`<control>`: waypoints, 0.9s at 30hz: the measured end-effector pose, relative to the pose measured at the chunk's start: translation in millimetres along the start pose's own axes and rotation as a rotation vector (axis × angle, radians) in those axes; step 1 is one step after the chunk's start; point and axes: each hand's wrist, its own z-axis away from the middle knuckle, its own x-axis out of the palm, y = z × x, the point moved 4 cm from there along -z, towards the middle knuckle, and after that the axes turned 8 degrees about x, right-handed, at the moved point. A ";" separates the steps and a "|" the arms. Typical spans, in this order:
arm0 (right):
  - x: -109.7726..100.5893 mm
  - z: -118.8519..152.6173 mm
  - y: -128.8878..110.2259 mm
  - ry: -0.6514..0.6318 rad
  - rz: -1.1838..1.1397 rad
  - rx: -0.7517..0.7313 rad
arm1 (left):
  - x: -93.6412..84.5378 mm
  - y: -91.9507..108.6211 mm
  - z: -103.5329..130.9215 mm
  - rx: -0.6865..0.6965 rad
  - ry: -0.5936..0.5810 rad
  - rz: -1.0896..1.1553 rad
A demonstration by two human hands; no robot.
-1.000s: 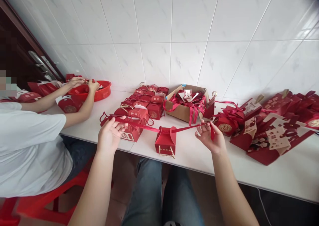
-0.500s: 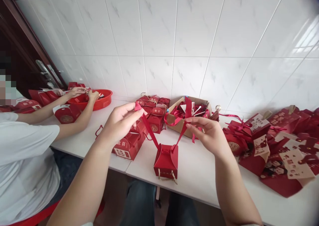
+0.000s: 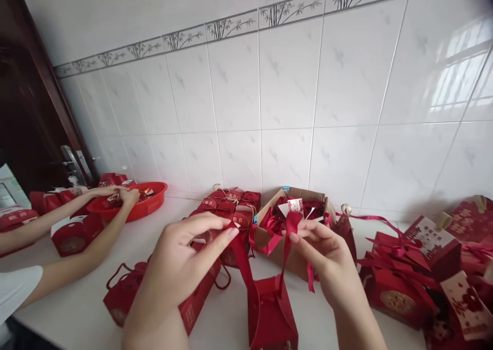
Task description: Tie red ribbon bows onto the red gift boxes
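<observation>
A small red gift box [image 3: 271,314] stands on the white table in front of me, its lower end cut off by the frame. A red ribbon [image 3: 242,260] rises from its top in two tails. My left hand [image 3: 192,252] pinches one tail between thumb and fingers. Up and to the right of the box, my right hand [image 3: 321,244] pinches the other tail. Both tails are raised and spread in a V. Behind my right hand is a cardboard box [image 3: 265,211] holding red ribbons and small cards.
Several red gift boxes [image 3: 246,208] are grouped near the tiled wall, with more [image 3: 127,288] by my left forearm. Decorated red boxes [image 3: 400,298] crowd the right side. At far left, another person's hands [image 3: 125,196] work over a red basin [image 3: 152,203].
The view has tilted up, showing more wall. My hands have come slightly closer together, both still holding the ribbon tails. The other person's hands remain at the basin.
</observation>
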 end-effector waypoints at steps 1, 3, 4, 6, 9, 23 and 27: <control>-2.5 -1.5 1.2 0.022 -0.016 0.012 | 4.4 -3.0 2.8 -0.028 0.075 0.038; -8.3 -4.7 4.6 0.058 -0.009 0.051 | 18.3 -8.1 7.3 -0.059 0.186 0.140; -11.7 -6.3 6.4 0.078 -0.001 0.066 | 26.8 -10.4 8.6 -0.071 0.229 0.196; -18.4 -9.7 9.7 0.118 -0.013 0.083 | 46.1 -15.0 8.5 -0.085 0.269 0.313; -24.0 -14.3 13.6 0.171 -0.092 0.086 | 71.7 -23.5 5.1 -0.150 0.304 0.385; -35.1 -20.2 26.6 0.223 -0.054 0.065 | 74.0 -22.0 1.3 0.032 0.410 0.218; -37.8 -21.0 22.8 0.223 -0.008 -0.047 | 75.9 -20.2 0.7 0.082 0.313 0.261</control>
